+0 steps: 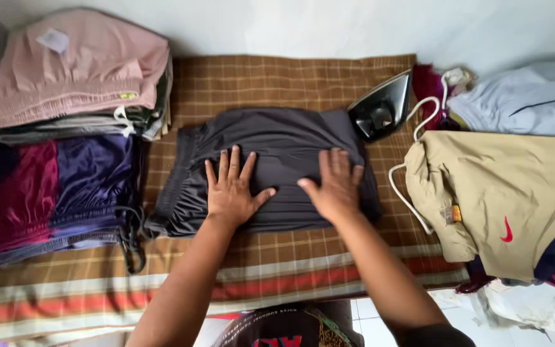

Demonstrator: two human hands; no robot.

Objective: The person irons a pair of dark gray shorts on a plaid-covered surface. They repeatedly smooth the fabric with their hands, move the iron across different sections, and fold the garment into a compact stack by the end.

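1. Shorts (277,138): dark grey, folded into a rough rectangle, lying at the middle of the checked cloth (258,77). The elastic waist is bunched at my left; the folded edge faces me.

2. My left hand (231,193): flat on the near left part of the shorts, palm down, fingers spread wide apart, thumb out to the right. It grips nothing; laid flat like this it presses the layers down.

3. My right hand (335,189): flat on the near right part of the shorts, fingers close together and pointing away from me, thumb out toward the left hand. It too grips nothing. The two thumbs lie near each other, not touching.

4. Iron (382,108): black, stood on its heel just beyond the right corner of the shorts, soleplate off the cloth. Its white cord (412,122) loops down the right side.

5. Left stacks: a pink garment (72,64) on top of a folded pile at the far left; nearer me, a red and purple pile (52,186) with its drawstrings hanging onto the cloth. Both stand apart from the shorts.

6. Right heap: a tan garment (502,186) uppermost, a pale blue one (528,96) behind it, loose and unfolded.
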